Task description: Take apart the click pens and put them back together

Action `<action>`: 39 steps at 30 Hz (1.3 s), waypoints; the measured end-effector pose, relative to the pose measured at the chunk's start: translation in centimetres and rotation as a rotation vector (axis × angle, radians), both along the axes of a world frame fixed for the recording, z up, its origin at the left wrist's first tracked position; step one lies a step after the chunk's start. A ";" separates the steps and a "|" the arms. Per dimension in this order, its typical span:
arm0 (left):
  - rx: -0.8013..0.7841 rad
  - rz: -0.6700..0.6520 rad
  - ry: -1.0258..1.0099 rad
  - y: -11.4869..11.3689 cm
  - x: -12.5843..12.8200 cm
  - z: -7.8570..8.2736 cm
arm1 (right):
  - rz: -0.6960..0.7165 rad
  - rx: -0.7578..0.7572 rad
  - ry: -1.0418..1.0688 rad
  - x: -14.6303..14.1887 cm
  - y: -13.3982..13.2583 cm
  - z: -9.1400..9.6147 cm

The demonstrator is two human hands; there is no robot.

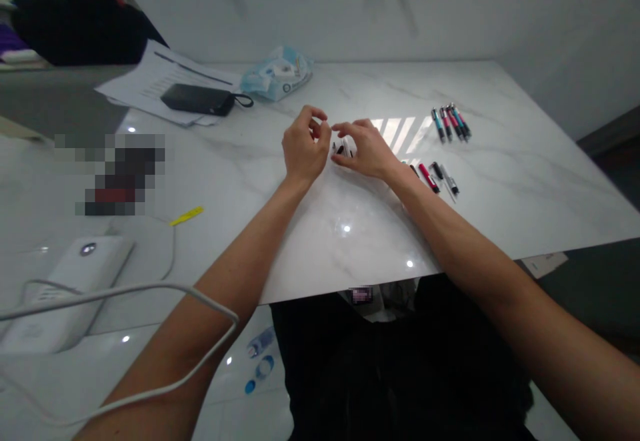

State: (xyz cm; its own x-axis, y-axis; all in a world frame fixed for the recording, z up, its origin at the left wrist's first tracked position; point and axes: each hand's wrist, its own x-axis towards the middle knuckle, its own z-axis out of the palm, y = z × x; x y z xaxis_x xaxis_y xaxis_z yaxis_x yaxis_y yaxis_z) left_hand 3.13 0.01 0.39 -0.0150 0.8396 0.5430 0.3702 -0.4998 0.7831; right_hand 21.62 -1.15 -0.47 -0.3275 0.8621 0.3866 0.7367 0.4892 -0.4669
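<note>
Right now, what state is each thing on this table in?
Left hand: raised, fingers curled
Right hand: fingers bent over the small object
Small object: between the hands, mostly hidden
Upper pens: lying side by side
Lower pens: lying loosely apart
Papers: stacked flat
Black case: lying on the papers
Plastic bag: crumpled

The table [500, 221] under my hands is smooth, shiny stone. The pens [450, 123] are glossy plastic. The papers [165, 81] are thin and matt, and the bag [277, 74] is crinkly, shiny plastic.
</note>
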 end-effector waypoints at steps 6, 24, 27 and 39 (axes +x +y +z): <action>-0.015 0.039 -0.037 0.8 -0.5 -0.1 | -0.008 -0.052 -0.027 -0.3 0.1 -0.8; -0.337 -0.308 -0.198 1.5 -1.2 -0.2 | 0.099 0.034 0.288 -1.9 -1.1 1.5; -0.329 -0.213 -0.233 2.2 -1.7 -0.5 | 0.016 0.031 0.296 -1.7 -0.9 1.7; -0.191 -0.058 -0.087 3.3 -2.8 -2.1 | -0.167 -0.022 -0.021 -2.1 2.7 0.3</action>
State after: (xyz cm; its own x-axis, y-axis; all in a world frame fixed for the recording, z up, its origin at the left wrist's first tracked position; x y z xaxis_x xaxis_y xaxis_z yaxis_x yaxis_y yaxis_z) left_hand 0.37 3.27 -1.67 -0.0036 0.9281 0.3722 0.2718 -0.3573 0.8936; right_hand 19.47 1.56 -0.21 -0.1870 0.9135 0.3613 0.8167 0.3489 -0.4596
